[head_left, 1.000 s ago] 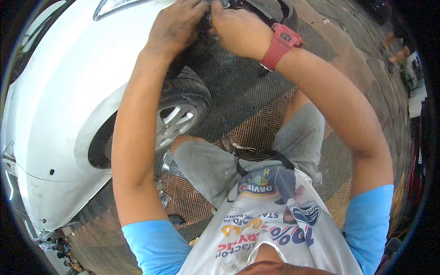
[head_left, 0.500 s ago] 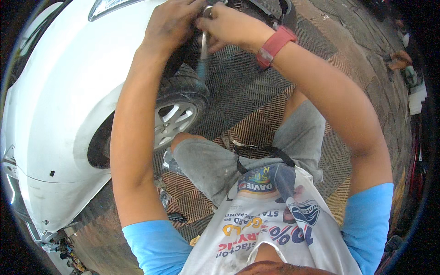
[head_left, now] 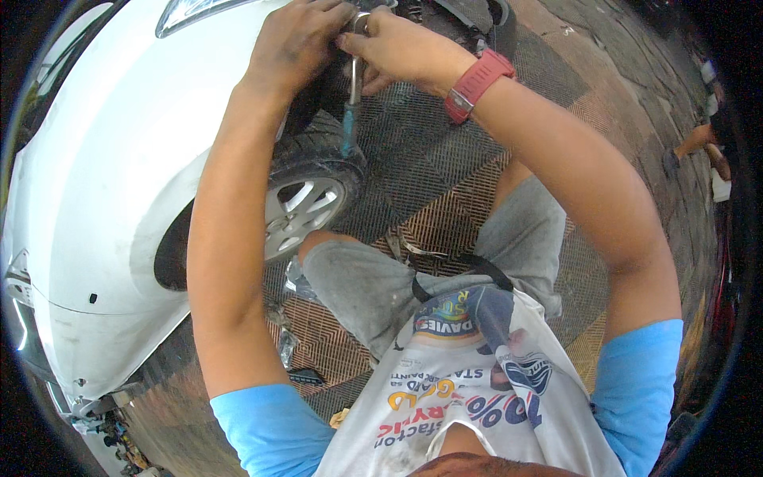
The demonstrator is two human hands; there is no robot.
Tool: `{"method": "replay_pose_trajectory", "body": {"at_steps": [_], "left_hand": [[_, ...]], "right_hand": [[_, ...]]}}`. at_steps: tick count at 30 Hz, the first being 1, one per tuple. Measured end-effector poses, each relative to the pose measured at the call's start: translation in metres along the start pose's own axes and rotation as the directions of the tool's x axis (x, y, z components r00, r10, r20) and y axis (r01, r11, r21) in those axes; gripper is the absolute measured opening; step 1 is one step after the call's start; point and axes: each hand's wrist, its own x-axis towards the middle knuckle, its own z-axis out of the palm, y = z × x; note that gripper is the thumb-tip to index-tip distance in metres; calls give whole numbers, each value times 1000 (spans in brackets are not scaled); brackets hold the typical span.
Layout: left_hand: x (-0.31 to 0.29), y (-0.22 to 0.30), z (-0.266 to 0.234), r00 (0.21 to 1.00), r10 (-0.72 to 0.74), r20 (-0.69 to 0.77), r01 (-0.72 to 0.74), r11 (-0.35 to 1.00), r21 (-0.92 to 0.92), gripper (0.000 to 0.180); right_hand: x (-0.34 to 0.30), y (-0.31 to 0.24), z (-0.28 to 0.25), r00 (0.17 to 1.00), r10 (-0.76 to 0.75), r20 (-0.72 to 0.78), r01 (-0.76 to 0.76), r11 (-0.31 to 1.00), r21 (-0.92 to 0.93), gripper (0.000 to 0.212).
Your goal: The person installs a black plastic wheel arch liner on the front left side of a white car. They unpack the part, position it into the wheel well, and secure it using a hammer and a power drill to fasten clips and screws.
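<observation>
A ratchet wrench with a metal shaft and a teal handle hangs from my right hand, whose fingers close around its round head. The handle points down over the front tyre of a white car. Close beside the ratchet head, my left hand is curled at the car's front corner. What its fingers grip is hidden at the top edge of the view. A dark opening with black parts lies just behind both hands.
The car's body fills the left side, its headlight at the top. Below me is a grid-tile floor. Clear plastic and a small black piece lie by my knee. Another person's arm shows at the far right.
The ratchet's handle, blurred before, now shows sharply and hangs slightly lower. My hands stay at nearly the same place. At the far right, the other person's arm has shifted lower.
</observation>
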Motion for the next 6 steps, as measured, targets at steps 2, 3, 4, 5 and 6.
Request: {"method": "replay_pose_trajectory", "body": {"at_steps": [2,3,4,5,6], "left_hand": [[2,3,-7,999,2,54,-1,1000,-29,44],[0,5,-8,999,-38,17,39,999,-14,44],[-2,8,-9,997,-78,-20,78,997,0,44],[-6,11,-8,992,-117,-57,118,993,11,44],[-6,13,-8,992,-114,-53,115,993,9,44]], "right_hand": [[3,7,-2,942,-333,-46,225,725,-651,25],[4,10,-4,878,-478,19,248,420,-873,25],[5,13,-9,830,-554,62,266,296,-918,30],[6,13,-14,835,-547,61,252,281,-926,36],[9,15,-19,840,-539,61,238,265,-934,44]]}}
